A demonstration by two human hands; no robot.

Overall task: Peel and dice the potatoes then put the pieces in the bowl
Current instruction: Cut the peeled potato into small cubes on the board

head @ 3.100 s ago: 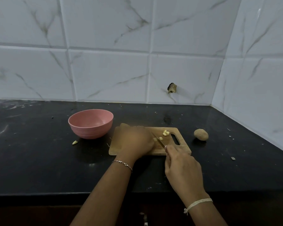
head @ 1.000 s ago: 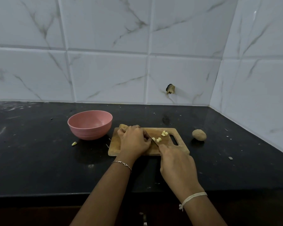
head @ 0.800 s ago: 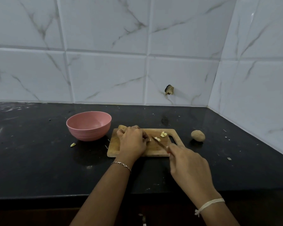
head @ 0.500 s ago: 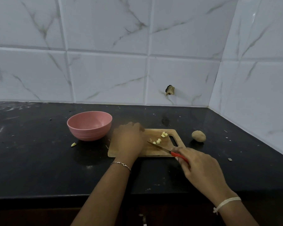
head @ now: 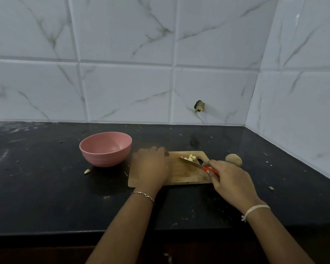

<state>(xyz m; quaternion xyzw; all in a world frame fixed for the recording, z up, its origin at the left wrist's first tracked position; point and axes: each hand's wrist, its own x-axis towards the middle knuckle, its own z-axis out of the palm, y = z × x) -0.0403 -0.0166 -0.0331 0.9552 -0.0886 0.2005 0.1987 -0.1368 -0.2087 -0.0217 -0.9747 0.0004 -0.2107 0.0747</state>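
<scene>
A wooden cutting board (head: pixel 183 173) lies on the black counter. My left hand (head: pixel 151 166) rests over its left part with the back up and the fingers curled down; anything under it is hidden. My right hand (head: pixel 231 180) grips the red handle of a knife (head: pixel 193 163) at the board's right edge. The blade points left towards a small heap of diced potato pieces (head: pixel 190 157) near the board's handle hole. A whole unpeeled potato (head: pixel 234 159) sits on the counter right of the board. The pink bowl (head: pixel 105 137) stands left of the board.
One stray potato piece (head: pixel 87 171) lies on the counter in front of the bowl. Tiled walls close off the back and the right side, meeting in a corner. The counter's front edge runs below my forearms.
My right hand drew the knife back to the right, away from my left hand, and its red handle came into view. My left hand shifted slightly left on the board.
</scene>
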